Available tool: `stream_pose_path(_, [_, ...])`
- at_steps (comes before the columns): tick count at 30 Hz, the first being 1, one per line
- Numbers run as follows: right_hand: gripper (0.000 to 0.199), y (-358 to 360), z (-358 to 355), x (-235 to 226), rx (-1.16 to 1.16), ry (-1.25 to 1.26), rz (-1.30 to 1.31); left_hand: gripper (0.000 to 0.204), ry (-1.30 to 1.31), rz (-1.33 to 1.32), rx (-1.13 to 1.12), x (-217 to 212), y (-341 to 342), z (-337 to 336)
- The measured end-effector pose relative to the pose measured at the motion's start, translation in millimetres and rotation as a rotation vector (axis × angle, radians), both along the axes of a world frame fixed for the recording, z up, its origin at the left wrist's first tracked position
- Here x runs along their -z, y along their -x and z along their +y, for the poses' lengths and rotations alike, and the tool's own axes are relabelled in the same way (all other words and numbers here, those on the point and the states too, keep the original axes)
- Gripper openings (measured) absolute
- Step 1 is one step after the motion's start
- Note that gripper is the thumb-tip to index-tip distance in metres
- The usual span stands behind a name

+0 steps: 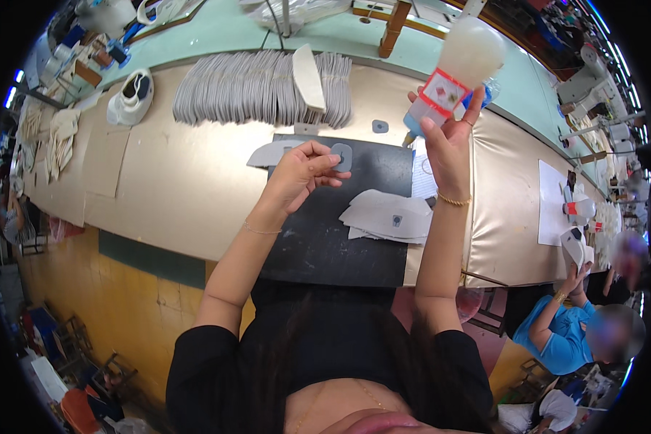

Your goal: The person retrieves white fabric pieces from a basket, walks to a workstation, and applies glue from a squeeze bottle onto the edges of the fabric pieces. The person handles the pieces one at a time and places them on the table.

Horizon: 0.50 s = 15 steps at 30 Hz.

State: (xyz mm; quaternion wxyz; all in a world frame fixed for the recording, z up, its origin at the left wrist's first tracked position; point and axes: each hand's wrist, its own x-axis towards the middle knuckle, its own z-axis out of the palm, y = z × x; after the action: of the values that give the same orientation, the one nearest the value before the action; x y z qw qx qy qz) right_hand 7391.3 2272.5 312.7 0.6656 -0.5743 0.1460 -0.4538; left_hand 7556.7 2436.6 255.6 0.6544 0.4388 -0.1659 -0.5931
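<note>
Bottle (476,49): translucent plastic, cloudy, smooth, lightly glossy; its label (444,94) is smooth and printed. Patch (341,158): grey, matt, smooth-faced. Board (325,249): black, low sheen, scuffed with pale marks. Cut pieces (376,206): matt, soft-looking; cloth or foam, cannot tell at this size. Stack (228,94): matt, same look. Table cover (173,166): satin sheen, wrinkled toward the right. Bag (311,13): clear plastic, crinkled, glossy. Sheet (552,195): white paper, matt. Bar (394,29): brown wood. Bracelet (453,200): shiny gold-toned metal.

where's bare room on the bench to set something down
Widest: tan bench top left of the black mat, below the grey stack. Smaller: the mat's near strip, below the pale pieces. Crowded: its right edge, with pieces and paper.
</note>
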Motion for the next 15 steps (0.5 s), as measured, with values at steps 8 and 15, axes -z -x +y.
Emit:
stream_pose_path(8, [0.082, 30.3, 53.3, -12.2, -0.009, 0.384, 0.311, 0.018, -0.001, -0.021, -0.055, -10.8, 33.6, 53.4])
stream_pose_path(15, [0.094, 55.4, 69.3, -20.9, 0.154, 0.621, 0.405, 0.024, -0.023, -0.041, -0.019, -13.7, 59.2, 68.8])
